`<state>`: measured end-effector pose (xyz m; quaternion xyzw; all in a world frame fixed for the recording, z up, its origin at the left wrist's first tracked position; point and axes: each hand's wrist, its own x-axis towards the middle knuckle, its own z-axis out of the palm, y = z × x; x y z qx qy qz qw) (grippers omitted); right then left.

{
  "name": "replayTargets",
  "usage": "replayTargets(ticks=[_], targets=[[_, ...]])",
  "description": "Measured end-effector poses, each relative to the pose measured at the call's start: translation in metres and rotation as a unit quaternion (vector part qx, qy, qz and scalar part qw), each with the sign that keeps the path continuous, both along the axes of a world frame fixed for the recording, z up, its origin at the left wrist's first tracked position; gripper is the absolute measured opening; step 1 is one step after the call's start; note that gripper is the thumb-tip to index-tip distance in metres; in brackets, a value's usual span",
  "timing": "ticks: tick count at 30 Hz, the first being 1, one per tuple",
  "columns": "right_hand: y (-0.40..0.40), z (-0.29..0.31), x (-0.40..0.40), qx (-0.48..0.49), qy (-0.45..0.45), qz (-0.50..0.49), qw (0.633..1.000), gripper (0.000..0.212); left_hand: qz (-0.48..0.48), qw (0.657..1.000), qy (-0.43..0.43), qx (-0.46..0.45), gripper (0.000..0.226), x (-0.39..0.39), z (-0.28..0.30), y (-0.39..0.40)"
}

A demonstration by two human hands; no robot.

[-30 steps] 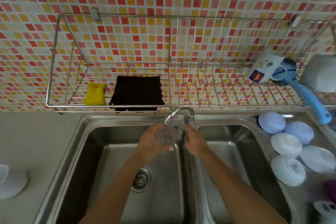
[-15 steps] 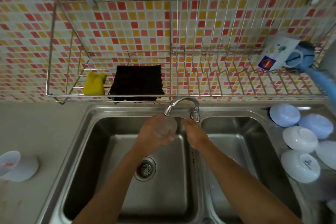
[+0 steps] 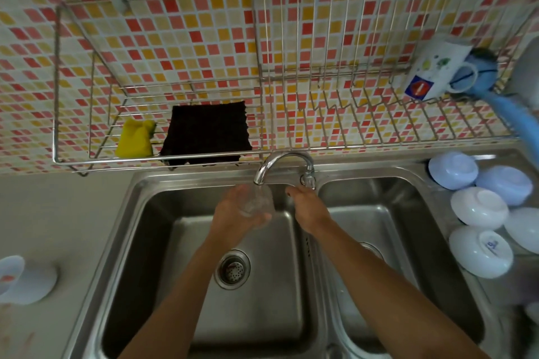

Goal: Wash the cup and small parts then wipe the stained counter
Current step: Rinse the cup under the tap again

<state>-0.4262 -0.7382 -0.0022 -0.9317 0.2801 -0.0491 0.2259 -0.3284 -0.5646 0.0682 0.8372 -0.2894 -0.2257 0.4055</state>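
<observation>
My left hand [image 3: 233,218] grips a clear glass cup [image 3: 256,202] under the spout of the chrome tap [image 3: 284,165], above the left basin of the steel sink [image 3: 175,213]. My right hand [image 3: 309,208] reaches to the tap's handle [image 3: 308,181], with its fingertips at the valve. A white lid and a small white part [image 3: 23,280] lie on the grey counter [image 3: 58,213] at the far left, one with a red stain.
A wire rack [image 3: 291,137] on the tiled wall holds a yellow sponge [image 3: 135,140], a dark cloth [image 3: 207,131], a white mug [image 3: 434,73] and a blue brush [image 3: 507,114]. Several upturned white bowls [image 3: 478,207] sit on the right drainboard. The left drain [image 3: 232,269] has a strainer.
The view has tilted down a little, so the rack and sink sit lower. My hands stay at the tap, the left still holding the cup under the spout.
</observation>
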Motion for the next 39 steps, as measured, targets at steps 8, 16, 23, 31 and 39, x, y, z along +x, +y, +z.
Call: replayTargets(ticks=[8, 16, 23, 31, 39], targets=[[-0.001, -0.007, 0.004, 0.007, -0.006, -0.004, 1.000, 0.054, -0.063, 0.998, -0.001, 0.008, 0.054, -0.012, 0.001, -0.005], [0.000, -0.010, 0.004, 0.009, -0.008, -0.011, 1.000, 0.051, -0.060, 0.998, 0.004, 0.004, 0.064, -0.011, 0.004, -0.007], [-0.002, -0.010, 0.005, 0.006, -0.012, -0.019, 1.000, 0.036, -0.047, 0.999, -0.014, 0.005, 0.067, -0.009, 0.003, -0.006], [-0.021, -0.001, -0.011, 0.099, -0.154, -0.220, 0.958, 0.006, -0.011, 1.000, 0.004, 0.011, 0.079, -0.005, -0.015, 0.006], [-0.016, -0.004, -0.008, 0.126, -0.195, -0.228, 0.946, 0.004, 0.003, 1.000, 0.004, -0.006, 0.085, -0.005, -0.020, 0.009]])
